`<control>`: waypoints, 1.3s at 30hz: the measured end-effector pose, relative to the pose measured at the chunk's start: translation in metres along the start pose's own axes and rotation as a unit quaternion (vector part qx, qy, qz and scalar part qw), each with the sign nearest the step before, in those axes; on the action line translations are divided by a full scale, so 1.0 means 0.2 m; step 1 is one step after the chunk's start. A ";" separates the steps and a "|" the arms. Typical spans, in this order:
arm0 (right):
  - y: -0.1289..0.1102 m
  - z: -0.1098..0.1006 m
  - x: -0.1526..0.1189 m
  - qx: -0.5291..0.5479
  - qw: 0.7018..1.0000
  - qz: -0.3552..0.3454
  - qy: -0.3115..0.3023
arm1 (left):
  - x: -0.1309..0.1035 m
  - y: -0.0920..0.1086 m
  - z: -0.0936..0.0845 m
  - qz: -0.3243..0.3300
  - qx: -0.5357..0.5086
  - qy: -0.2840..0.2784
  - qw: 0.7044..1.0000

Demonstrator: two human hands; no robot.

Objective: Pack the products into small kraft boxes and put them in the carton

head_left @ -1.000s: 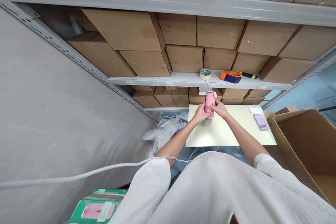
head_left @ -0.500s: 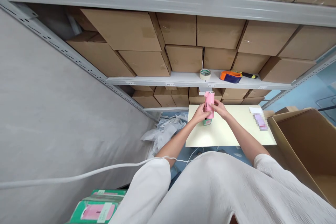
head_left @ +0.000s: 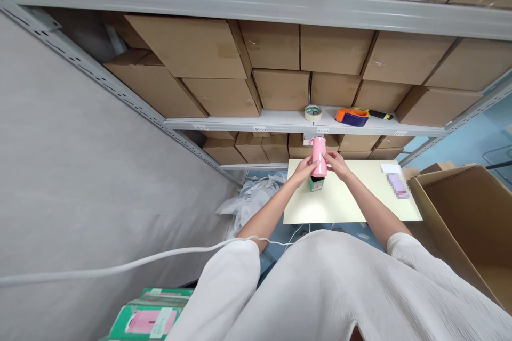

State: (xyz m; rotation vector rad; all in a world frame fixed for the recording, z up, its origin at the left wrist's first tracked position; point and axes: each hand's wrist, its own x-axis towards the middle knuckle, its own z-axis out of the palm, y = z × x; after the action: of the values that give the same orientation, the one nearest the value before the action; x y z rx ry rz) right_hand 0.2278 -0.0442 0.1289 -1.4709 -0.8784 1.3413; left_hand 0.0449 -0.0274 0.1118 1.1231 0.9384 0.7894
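A pink bottle [head_left: 319,157], cylindrical with a small pink loop near its top, is held upright between my two hands. My left hand [head_left: 304,169] is closed around its left side, low down. On the other side, the fingers of my right hand [head_left: 336,164] are pressed against the bottle. Just below and behind it, a small green box [head_left: 316,184] with a pink picture stands on the cream tabletop [head_left: 348,208]. Its top looks open and dark inside, partly hidden by the bottle.
A shelf beam [head_left: 240,123] carries a tape roll [head_left: 312,113], an orange and blue tape dispenser [head_left: 352,116] and a yellow-black cutter [head_left: 380,115]. A large open carton [head_left: 448,240] stands right. A white cable [head_left: 160,256] crosses at left, above green boxes [head_left: 152,319].
The bottle has been turned about its length, so its dark slot mark no longer shows and the loop sits at the back left. Both hands stay on it.
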 end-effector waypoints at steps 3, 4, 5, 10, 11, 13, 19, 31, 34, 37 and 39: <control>-0.02 -0.01 -0.01 0.010 0.999 0.022 -0.022 | 0.01 0.03 0.00 -0.079 -0.067 0.008 0.995; -0.03 -0.01 -0.02 0.007 0.999 0.027 -0.024 | 0.01 0.04 0.00 -0.100 -0.086 0.008 0.991; -0.03 -0.01 -0.02 0.004 0.999 0.030 -0.025 | 0.01 0.05 0.00 -0.116 -0.103 0.008 0.988; -0.05 0.00 -0.03 -0.004 0.999 0.033 -0.029 | 0.01 0.06 0.00 -0.149 -0.149 0.005 0.977; -0.05 0.00 -0.04 -0.006 0.999 0.033 -0.028 | 0.01 0.06 0.00 -0.151 -0.152 0.002 0.977; -0.04 0.00 -0.04 -0.012 0.999 0.034 -0.028 | 0.01 0.05 0.00 -0.153 -0.149 -0.004 0.977; -0.01 -0.02 -0.03 -0.026 0.999 0.002 -0.042 | 0.02 0.00 -0.03 -0.099 -0.073 -0.003 0.992; -0.01 0.01 -0.05 -0.176 0.952 -0.248 -0.030 | 0.06 -0.10 -0.04 0.182 0.134 0.031 0.974; 0.00 0.01 -0.09 -0.226 0.927 -0.300 -0.018 | 0.03 -0.08 -0.04 0.202 0.206 0.066 0.955; 0.01 0.02 -0.11 -0.249 0.911 -0.330 -0.014 | 0.01 -0.06 -0.03 0.194 0.228 0.085 0.950; 0.01 0.02 -0.12 -0.256 0.908 -0.332 -0.009 | 0.01 -0.06 -0.03 0.187 0.220 0.085 0.954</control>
State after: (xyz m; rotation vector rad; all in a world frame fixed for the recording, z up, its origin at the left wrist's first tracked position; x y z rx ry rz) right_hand 0.2196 -0.0660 0.1342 -1.3329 -1.6534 0.6324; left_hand 0.0417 -0.0264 0.0986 1.6756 1.0936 1.0259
